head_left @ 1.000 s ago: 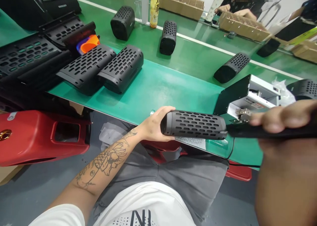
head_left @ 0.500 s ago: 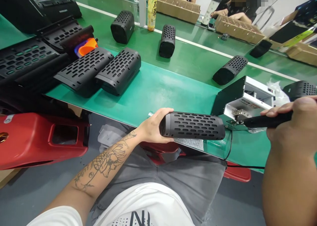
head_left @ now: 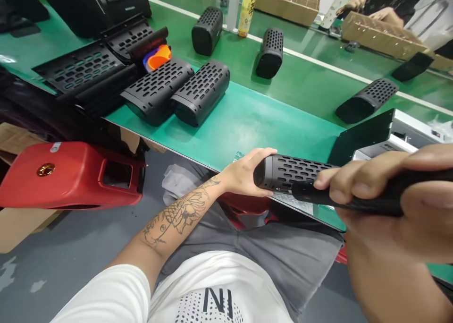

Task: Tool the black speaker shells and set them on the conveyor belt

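The slotted black casing (head_left: 297,169) lies at the near edge of the green desk (head_left: 265,110), its long axis running left to right across the view and dipping slightly toward the right. Its dark end cap points left, into the palm of the left hand (head_left: 244,174), and a slotted face is turned up. The left hand's grip is closed around that capped end, thumb and fingers on opposite sides. The right hand's grip is wrapped about a black tool (head_left: 392,195), whose rounded tip points left, in front of the casing's near side; whether the two touch cannot be told. The casing's right end is hidden behind the right hand (head_left: 371,181) and the tool, and whether it rests on the desk or is held just above is unclear. The tool's rear is cut off by the right edge of view. The right hand also covers part of the black-and-white device (head_left: 368,134) behind it.
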### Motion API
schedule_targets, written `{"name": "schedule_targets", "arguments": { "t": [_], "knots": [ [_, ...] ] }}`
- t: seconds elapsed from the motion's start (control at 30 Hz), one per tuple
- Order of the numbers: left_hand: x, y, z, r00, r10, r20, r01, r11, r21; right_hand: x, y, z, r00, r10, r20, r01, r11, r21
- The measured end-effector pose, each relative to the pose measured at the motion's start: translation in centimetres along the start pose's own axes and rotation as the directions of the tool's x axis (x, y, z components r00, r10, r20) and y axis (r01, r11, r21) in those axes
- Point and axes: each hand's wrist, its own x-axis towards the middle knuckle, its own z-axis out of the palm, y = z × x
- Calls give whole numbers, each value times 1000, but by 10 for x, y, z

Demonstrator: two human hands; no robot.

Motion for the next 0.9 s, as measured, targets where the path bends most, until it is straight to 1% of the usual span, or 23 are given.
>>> {"name": "schedule_targets", "arguments": {
  "t": [0.03,0.07,0.13,0.23,0.3,0.37,0.5,0.67,0.77,0.83,0.9],
  "knots": [
    [0,0,0,1000,1,-2,-1,1000,-4,4,-1,14,1000,-19,13,19,1000,-1],
    [0,1,0,1000,2,-3,-2,1000,-9,7,-1,24,999,-32,21,32,999,-3],
    [0,2,0,1000,5,-4,-5,1000,-23,11,2,31,999,-22,41,23,1000,-14],
    [1,4,-1,1000,8,-1,-8,999,-33,11,7,28,996,26,82,-25,1000,-14],
    [2,5,-2,1000,0,11,0,1000,-26,10,10,25,992,37,117,-38,999,3],
    [3,5,-2,1000,-2,18,3,1000,-18,8,12,22,983,35,181,-42,999,34],
    [4,4,-1,1000,8,7,-8,1000,-16,9,15,21,946,49,320,-81,993,87],
    [3,7,0,999,-45,12,45,999,-15,13,18,20,918,109,382,-157,983,96],
    [3,9,-2,996,-88,26,88,996,-3,12,23,17,901,121,418,-174,980,93],
    [3,9,-4,996,-84,14,84,996,21,9,26,16,890,121,441,-176,981,85],
    [2,9,-2,998,-59,-22,60,996,69,5,26,15,887,129,445,-176,982,67]
  ]
}}
